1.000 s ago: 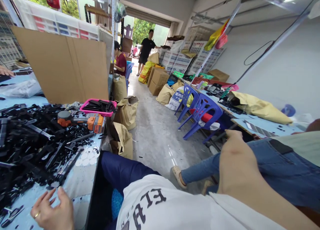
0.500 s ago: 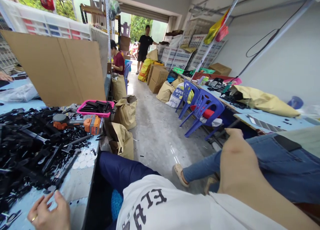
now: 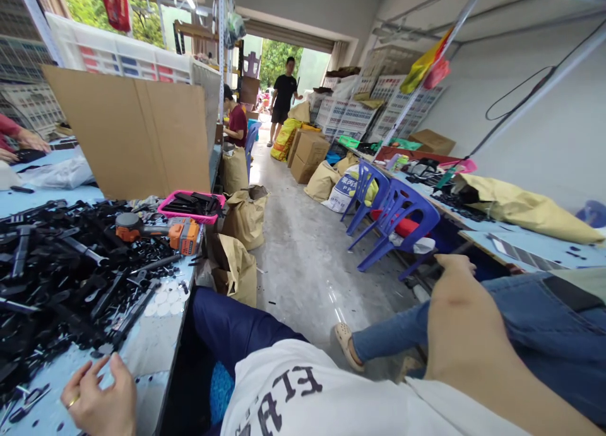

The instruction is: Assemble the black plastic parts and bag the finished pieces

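My left hand [image 3: 101,398] rests at the front edge of the blue table [image 3: 156,341], its fingers apart and curved, with a ring on one finger and nothing held. Just beyond the fingertips lies a large heap of black plastic parts [image 3: 61,265]. An orange and grey power tool [image 3: 158,231] sits on the heap's right side, near a pink basket [image 3: 192,207] of black parts. My right arm stretches forward on the right, and my right hand [image 3: 455,264] is at its far end near a blue chair [image 3: 407,221]; its fingers are mostly hidden.
A cardboard sheet [image 3: 137,133] stands behind the heap. Paper sacks [image 3: 246,218] line the table's right side. A person in jeans [image 3: 525,322] is close on my right. Two people are farther off, and another person's hands [image 3: 31,139] show at the left table.
The view has turned slightly left, so the scene sits farther right. The far standing person's arm has dropped from the stack. My left hand has barely moved and remains open.
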### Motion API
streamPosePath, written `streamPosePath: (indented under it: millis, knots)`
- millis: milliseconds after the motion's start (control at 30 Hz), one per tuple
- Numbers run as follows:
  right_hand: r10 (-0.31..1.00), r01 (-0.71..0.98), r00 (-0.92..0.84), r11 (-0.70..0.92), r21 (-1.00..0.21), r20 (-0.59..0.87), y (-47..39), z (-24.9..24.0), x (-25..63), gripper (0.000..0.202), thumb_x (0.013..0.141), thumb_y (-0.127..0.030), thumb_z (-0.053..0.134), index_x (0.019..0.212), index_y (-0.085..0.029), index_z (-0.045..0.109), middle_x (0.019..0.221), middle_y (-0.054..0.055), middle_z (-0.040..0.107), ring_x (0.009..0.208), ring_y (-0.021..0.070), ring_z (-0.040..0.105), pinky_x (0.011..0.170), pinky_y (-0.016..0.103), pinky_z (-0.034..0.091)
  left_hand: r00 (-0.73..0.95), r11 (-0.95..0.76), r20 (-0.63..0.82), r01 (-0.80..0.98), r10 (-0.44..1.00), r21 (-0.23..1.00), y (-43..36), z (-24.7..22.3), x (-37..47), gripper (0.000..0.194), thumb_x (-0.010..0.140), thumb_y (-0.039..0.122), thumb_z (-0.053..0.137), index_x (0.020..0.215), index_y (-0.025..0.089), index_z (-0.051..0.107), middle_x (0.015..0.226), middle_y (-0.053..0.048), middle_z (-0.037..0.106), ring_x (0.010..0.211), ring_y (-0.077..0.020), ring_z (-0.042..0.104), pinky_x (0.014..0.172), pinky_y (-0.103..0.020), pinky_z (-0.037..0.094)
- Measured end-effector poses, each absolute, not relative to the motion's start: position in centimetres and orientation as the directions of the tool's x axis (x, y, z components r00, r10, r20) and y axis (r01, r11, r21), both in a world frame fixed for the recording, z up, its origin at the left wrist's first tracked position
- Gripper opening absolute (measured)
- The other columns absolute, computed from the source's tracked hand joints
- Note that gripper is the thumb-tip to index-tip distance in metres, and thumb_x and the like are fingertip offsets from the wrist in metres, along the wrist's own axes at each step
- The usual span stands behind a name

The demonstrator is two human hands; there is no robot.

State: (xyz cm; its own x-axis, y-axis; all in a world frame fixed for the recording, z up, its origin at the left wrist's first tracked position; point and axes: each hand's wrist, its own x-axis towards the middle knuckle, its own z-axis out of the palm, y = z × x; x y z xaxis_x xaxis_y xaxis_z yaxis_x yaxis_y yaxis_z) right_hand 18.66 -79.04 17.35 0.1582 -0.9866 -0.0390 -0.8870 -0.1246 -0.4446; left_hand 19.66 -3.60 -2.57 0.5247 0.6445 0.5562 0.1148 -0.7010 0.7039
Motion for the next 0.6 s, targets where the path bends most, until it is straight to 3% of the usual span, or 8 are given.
streamPosePath:
  millis: [233, 600]
  knots:
    - [-0.997, -0.876, 0.056, -0.027, -0.481, -0.046, -80.5, 16.8, 19.1, 0.09, 0.071, -0.057, 0.061, 0.141, -0.013, 0.024, 0.134, 0.032, 0.03, 0.135, 0.0301, 0.026, 0.105, 0.037, 0.028, 0.517, -0.695, 0.548, 0.135, 0.658, 0.706, -3.9, -2.4, 19.7, 0.032, 0.074, 0.042, 0.053, 0.087, 0.014, 0.061, 0.1, -0.016, 0.06, 0.103, -0.0313, 0.054, 0.076, -0.042, 0.049]
    - [-0.999, -0.848, 0.043, -0.023, -0.529, -0.026, -82.5, 16.3, 18.3, 0.088, 0.073, -0.049, 0.064, 0.141, -0.009, 0.025, 0.136, 0.031, 0.029, 0.135, 0.0304, 0.025, 0.107, 0.037, 0.027, 0.512, -0.667, 0.527, 0.131, 0.679, 0.733, -3.6, -2.6, 19.7, 0.029, 0.07, 0.038, 0.057, 0.086, 0.014, 0.062, 0.097, -0.015, 0.06, 0.104, -0.0315, 0.054, 0.084, -0.045, 0.047]
